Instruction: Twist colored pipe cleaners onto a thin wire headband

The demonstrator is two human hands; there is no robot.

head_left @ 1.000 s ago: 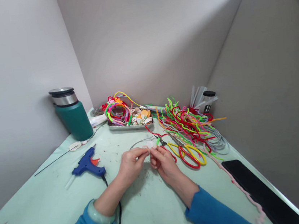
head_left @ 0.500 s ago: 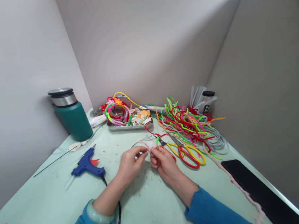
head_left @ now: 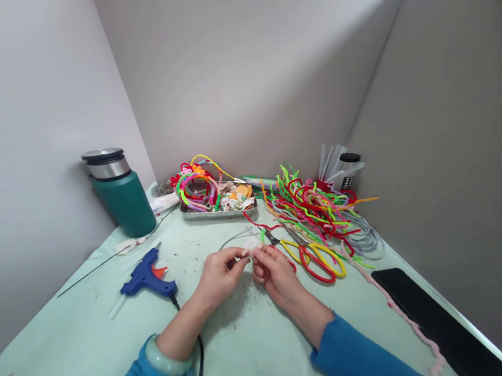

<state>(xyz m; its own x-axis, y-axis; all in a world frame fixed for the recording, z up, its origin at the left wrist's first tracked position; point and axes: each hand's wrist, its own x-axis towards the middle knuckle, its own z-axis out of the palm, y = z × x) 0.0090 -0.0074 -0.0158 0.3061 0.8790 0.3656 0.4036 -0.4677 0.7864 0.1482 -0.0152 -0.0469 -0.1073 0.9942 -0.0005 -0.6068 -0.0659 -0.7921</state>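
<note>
Near the middle of the table my left hand (head_left: 222,275) and my right hand (head_left: 276,273) meet fingertip to fingertip, both closed in a pinch. A small pale pink piece of pipe cleaner (head_left: 247,253) shows between them, mostly hidden by the fingers. Just beyond the fingertips lies a translucent white piece (head_left: 252,241), with a short green piece of pipe cleaner (head_left: 262,236) beside it. Two pairs of scissors, one with red handles (head_left: 318,268) and one with yellow handles (head_left: 333,257), lie right of my right hand.
A blue glue gun (head_left: 147,278) lies left, its black cord passing under my left forearm. Behind stand a green bottle (head_left: 125,203) and a metal tray (head_left: 218,214) holding pipe-cleaner rings and scraps. A tangled pipe-cleaner heap (head_left: 312,205) and a black slab (head_left: 431,312) are right.
The pink strand that stuck up beyond the fingertips no longer shows there; only a small bit is seen between the fingers. Both hands stay in nearly the same place.
</note>
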